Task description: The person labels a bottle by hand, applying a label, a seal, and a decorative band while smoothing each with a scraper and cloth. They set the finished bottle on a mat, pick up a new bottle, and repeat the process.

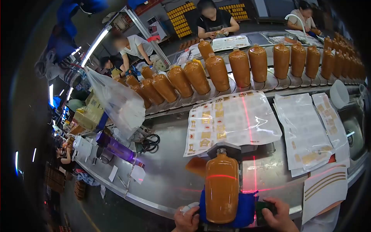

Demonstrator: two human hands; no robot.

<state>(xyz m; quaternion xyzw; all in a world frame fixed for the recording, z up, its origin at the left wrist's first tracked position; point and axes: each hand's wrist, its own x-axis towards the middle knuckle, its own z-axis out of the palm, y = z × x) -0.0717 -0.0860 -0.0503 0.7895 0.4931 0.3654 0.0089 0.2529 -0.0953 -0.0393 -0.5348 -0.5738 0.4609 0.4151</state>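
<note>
An amber-brown glazed bottle (222, 189) lies tilted on a blue cloth (247, 205), its neck toward a grey metal holder (228, 149). Red laser lines cross its body. At the lower left of the bottle, my left hand (186, 221) has curled fingers, one with a white wrap (190, 208) on it; what they hold, if anything, is hidden. My right hand (280, 216), to the right of the cloth, is closed on a dark green flat piece (264, 212). Beyond the holder lies a clear-topped sheet of gold and red decals (232, 120).
Brown bottles (218, 73) stand in a row along a conveyor (266, 83) at the back. More decal sheets (305, 135), a white bowl (339, 94) and a sink (353, 135) are right. Scissors (150, 143) and a purple cylinder (116, 147) lie left. Co-workers sit or stand beyond.
</note>
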